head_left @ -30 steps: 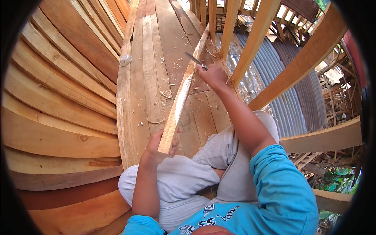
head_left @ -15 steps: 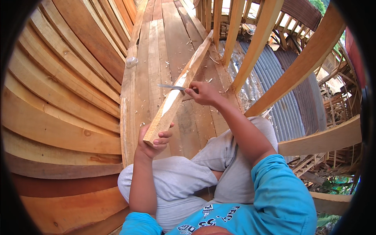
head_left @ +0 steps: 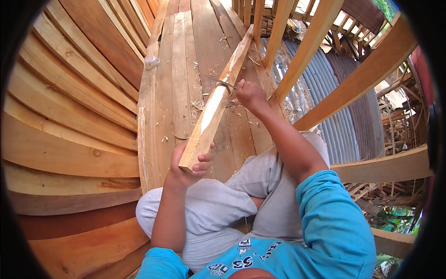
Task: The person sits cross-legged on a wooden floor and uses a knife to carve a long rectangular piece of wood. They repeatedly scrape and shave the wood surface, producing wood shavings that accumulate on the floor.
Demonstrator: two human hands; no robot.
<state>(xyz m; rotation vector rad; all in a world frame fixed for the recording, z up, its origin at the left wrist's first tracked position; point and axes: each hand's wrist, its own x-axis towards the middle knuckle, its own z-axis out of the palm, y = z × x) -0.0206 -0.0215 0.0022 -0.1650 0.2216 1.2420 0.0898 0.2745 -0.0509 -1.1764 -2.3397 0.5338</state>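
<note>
A long squared piece of wood slants away from me, its near end raised over my lap and its far end by the posts on the right. My left hand is wrapped round the near end from below, thumb on one side and fingers on the other. In my right hand is the handle of a knife, mostly hidden by my fist. The thin blade lies across the wood's upper face, past its middle, tip pointing left. Behind the blade, a pale, freshly cut strip runs along the wood.
Wood shavings are scattered over the plank floor. A wall of overlapping boards stands on the left, near a small pale object. Upright wooden posts line the right, with corrugated metal sheets beyond and below.
My right hand and the knife have moved away from me along the wood. The near end and my left hand have shifted slightly right. More shavings lie on the floor.
</note>
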